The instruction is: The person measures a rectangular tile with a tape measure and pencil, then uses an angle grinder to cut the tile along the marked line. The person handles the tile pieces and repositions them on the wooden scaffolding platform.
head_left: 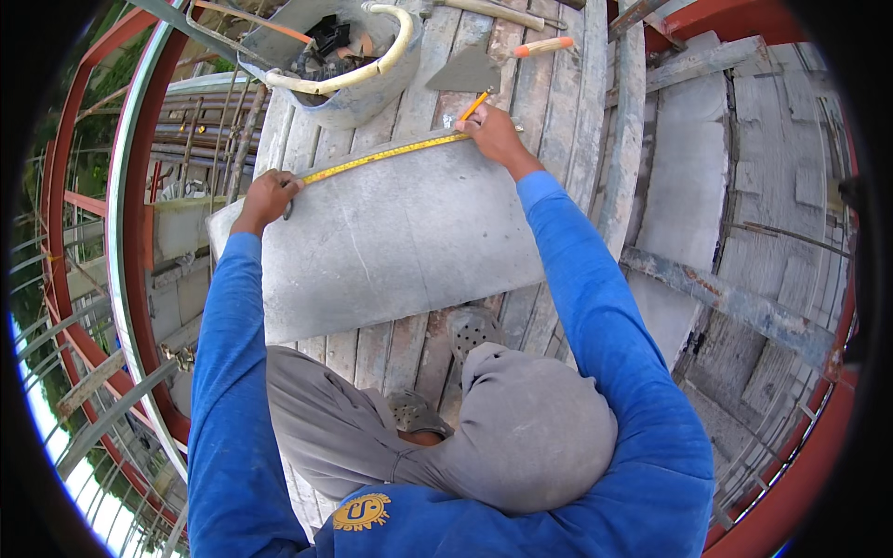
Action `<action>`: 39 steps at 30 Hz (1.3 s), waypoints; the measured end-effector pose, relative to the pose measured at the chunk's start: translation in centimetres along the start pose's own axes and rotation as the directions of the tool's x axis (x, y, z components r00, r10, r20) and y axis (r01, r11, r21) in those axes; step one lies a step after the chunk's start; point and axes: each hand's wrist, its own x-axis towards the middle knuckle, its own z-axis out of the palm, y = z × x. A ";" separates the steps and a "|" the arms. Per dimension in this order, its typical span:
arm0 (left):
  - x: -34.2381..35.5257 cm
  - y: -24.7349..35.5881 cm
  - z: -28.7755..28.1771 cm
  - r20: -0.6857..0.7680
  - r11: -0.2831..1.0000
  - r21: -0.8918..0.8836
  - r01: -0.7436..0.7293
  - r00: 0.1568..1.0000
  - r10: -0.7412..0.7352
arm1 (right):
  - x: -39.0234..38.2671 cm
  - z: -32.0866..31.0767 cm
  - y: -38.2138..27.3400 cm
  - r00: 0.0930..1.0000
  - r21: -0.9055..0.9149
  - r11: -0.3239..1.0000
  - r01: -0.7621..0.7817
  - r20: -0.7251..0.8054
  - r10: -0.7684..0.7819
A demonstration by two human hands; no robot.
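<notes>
A large grey slab [400,242], like a lightweight concrete block, lies across wooden planks in front of my knees. Along its far edge stretches a yellow tape measure [381,156]. My left hand [268,199] is closed on the tape at the slab's far left corner, a small dark piece showing under the fingers. Toward the far right corner, my right hand [496,137] pinches an orange pencil [476,104], its fingers also at the tape. Thin lines run over the slab's face. Just beyond my right hand rests a trowel [465,71] with a wood-and-orange handle.
A grey bucket [358,110] with a hose-covered rim and dark scraps inside stands at the far left. Another wooden-handled tool [493,11] lies at the far edge. Red steel beams [121,232] flank the planks [372,358]; a metal bar [726,302] crosses at right.
</notes>
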 end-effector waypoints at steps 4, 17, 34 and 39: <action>0.2 0.4 0.1 -0.009 1.000 -0.006 0.006 1.000 -0.007 | -0.2 -0.8 -0.9 1.000 -0.101 0.995 0.010 -0.012 -0.011; -5.3 2.9 2.0 -0.016 0.995 0.002 -0.096 0.995 0.096 | -18.2 -4.5 4.0 0.802 0.566 0.824 0.032 -0.506 0.316; -19.9 5.5 7.9 0.615 0.924 -0.162 0.346 0.768 -0.180 | -31.4 -4.3 3.8 0.921 0.523 0.838 -0.157 -0.228 0.315; -20.7 4.7 9.4 0.523 0.974 -0.092 0.206 0.842 -0.129 | -29.9 -0.1 1.8 0.978 0.271 0.939 -0.211 0.060 0.202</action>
